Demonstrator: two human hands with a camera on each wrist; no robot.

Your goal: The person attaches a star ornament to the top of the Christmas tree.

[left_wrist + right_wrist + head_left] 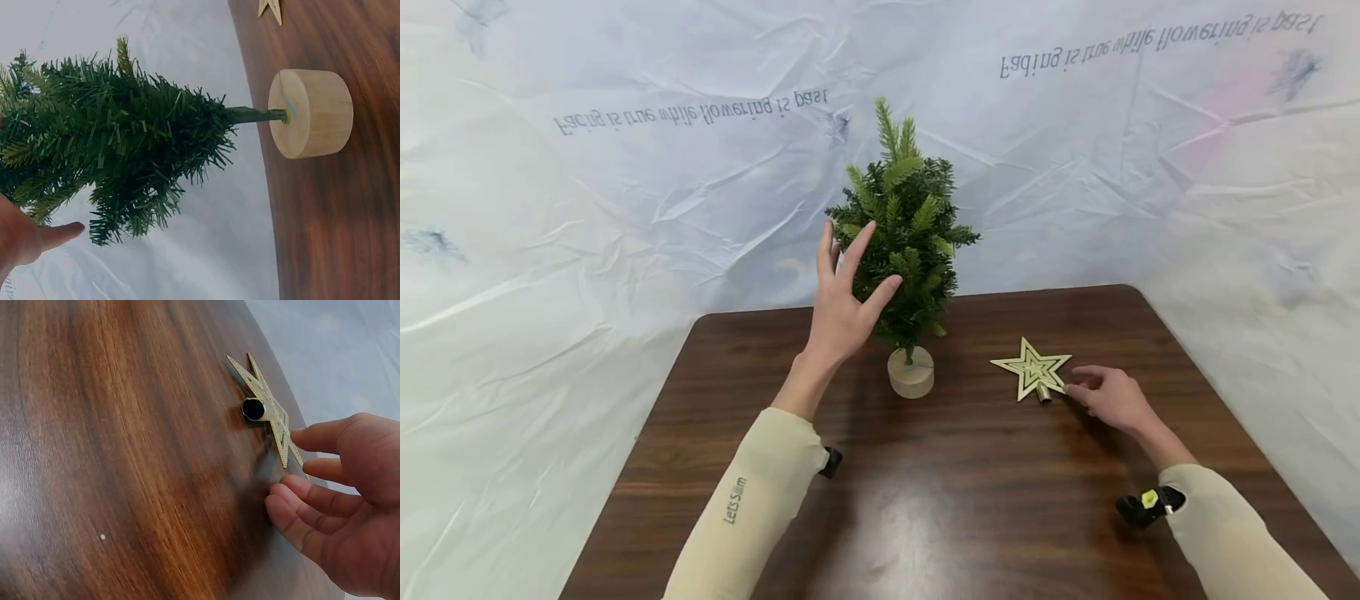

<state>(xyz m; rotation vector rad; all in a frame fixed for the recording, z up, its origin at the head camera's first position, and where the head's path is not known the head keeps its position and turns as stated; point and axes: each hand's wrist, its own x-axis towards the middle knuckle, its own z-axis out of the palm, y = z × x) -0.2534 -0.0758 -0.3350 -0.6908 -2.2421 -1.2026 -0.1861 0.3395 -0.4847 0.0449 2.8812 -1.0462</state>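
A small artificial Christmas tree (910, 233) stands upright on a round wooden base (325, 112). My left hand (842, 308) is raised at the tree's left side, fingers spread beside the branches. In the left wrist view, one fingertip points at the lower foliage, and most of that hand is out of frame. To the right of the tree lies a gold star tree topper (1032, 367) with a short hollow socket (253, 409). My right hand (1112, 398) is at the star's right side, its fingers loosely bent and fingertips right at the star's points.
Both things rest on a dark brown wooden table (970, 492) with rounded back corners. Behind it hangs a wrinkled pale sheet (737, 183) with printed lettering, close to the tree. A small white speck (102, 537) shows on the tabletop.
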